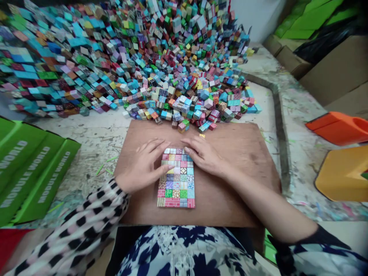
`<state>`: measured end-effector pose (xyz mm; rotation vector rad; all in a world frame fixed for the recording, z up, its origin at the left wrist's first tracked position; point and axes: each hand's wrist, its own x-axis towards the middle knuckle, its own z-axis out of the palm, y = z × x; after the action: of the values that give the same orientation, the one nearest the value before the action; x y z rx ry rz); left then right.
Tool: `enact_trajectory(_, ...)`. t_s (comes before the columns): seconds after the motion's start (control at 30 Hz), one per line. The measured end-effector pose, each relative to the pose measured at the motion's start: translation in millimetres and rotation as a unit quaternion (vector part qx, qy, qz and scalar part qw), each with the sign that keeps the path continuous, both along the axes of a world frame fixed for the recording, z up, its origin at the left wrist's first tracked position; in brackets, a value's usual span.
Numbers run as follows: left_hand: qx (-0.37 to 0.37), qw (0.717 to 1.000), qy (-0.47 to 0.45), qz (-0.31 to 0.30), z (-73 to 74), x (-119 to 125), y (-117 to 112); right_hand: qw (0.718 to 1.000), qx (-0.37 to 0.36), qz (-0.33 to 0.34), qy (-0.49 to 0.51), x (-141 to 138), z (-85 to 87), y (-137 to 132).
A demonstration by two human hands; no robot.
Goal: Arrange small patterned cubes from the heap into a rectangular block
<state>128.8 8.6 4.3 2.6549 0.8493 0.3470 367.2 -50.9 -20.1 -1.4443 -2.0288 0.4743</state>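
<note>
Head view shows a rectangle of small patterned cubes [176, 178] already packed tight on the brown board [241, 168], with the left hand [145, 165] and right hand [205, 155] resting flat, fingers loose, against its top rows, while a huge cube pile [120, 57] remains behind.

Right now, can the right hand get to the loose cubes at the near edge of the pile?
Probably yes: the right hand rests flat on the block grid, and only bare board lies between it and the loose cubes.
</note>
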Motion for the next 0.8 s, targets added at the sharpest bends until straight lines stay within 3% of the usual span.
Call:
enact_trajectory(0.13, 0.056, 0.998, 0.027, -0.017, 1.9, -25.6, -47.0, 0.995, -0.016, 0.101, -0.01, -0.8, -3.4, 19.1)
enact_trajectory(0.23, 0.082, 0.995, 0.053, -0.013, -10.3, -37.3, -82.2, 0.987, -0.023, 0.158, -0.004, -1.1, -7.9, 28.5)
enact_trajectory(0.33, 0.092, 0.994, 0.063, 0.005, -24.9, -38.6, -101.8, 0.982, -0.039, 0.182, 0.003, -1.6, -9.6, 29.0)
enact_trajectory(0.47, 0.104, 0.993, 0.047, 0.012, -33.3, -34.8, -106.5, 0.98, -0.054, 0.189, -0.004, -4.2, -9.5, 23.0)
enact_trajectory(0.67, 0.109, 0.993, 0.041, 0.013, -32.9, -38.7, -100.5, 0.978, -0.088, 0.188, 0.013, -0.3, -7.3, 21.7)
enact_trajectory(0.8, 0.092, 0.995, 0.026, 0.036, -33.1, -46.1, -99.9, 0.979, -0.124, 0.103, 0.122, 11.4, -6.7, 20.4)
